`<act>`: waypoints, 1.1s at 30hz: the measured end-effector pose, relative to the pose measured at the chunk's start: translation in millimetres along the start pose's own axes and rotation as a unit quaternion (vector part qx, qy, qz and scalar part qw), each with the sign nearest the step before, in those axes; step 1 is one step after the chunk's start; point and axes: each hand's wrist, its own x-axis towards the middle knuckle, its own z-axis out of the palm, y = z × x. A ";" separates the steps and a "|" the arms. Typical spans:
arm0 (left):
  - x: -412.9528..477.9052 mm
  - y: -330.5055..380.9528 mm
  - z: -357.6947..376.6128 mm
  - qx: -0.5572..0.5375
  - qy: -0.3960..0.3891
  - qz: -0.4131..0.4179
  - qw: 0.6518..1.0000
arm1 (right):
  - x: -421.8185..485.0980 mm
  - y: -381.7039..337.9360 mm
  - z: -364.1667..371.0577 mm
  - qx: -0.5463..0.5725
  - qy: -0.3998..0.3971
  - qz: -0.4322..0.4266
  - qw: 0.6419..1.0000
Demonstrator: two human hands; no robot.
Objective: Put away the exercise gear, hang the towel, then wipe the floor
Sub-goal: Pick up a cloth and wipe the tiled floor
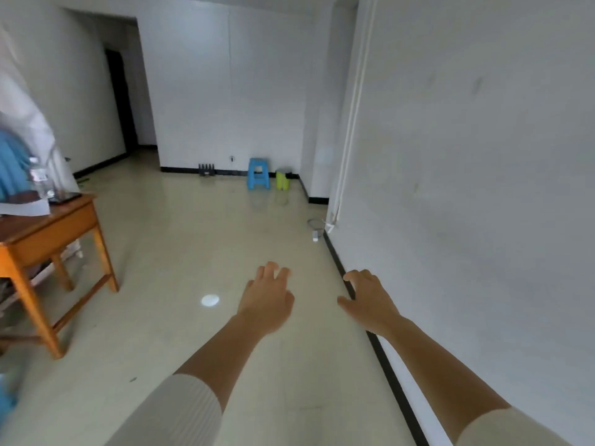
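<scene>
Both arms reach forward over the glossy pale floor (199,252), with ribbed cream sleeves (180,410) pushed up the forearms. The left hand (267,297) hangs palm down above the floor with its fingers loosely spread and grips nothing. The right hand (367,300) is also palm down and empty, thumb stuck out to the side and fingers relaxed, above the black baseboard (386,358) that runs along the floor's right edge under the white wall (483,156). A small round spot of light (210,300) lies on the floor just left of the left hand. At the floor's left edge stands a wooden table (48,230). Near its far right corner are a clear water bottle (40,180) and a dark phone (64,197), with a white sheet of paper (25,208) beside them. A blue cloth (11,169) is bunched at the table's far left, and whether it is the towel cannot be told. Along the floor's far edge, against the back wall, a blue stool (258,173) stands just beside a green bin (282,179). A small black object (206,169) to their left is too small to identify. A white plug (315,235) lies on the floor near the right wall.
</scene>
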 end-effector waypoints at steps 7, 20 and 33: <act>132.7 -106.0 3.4 0.039 0.002 -0.091 0.995 | 189.2 -46.0 48.5 -0.078 -0.045 -0.091 0.992; 364.1 -313.9 18.2 0.051 0.027 -0.190 0.980 | 494.9 -158.5 165.7 -0.116 -0.088 -0.140 0.979; 660.1 -590.6 12.0 0.049 0.019 -0.200 0.978 | 847.2 -311.0 282.6 -0.097 -0.080 -0.136 0.983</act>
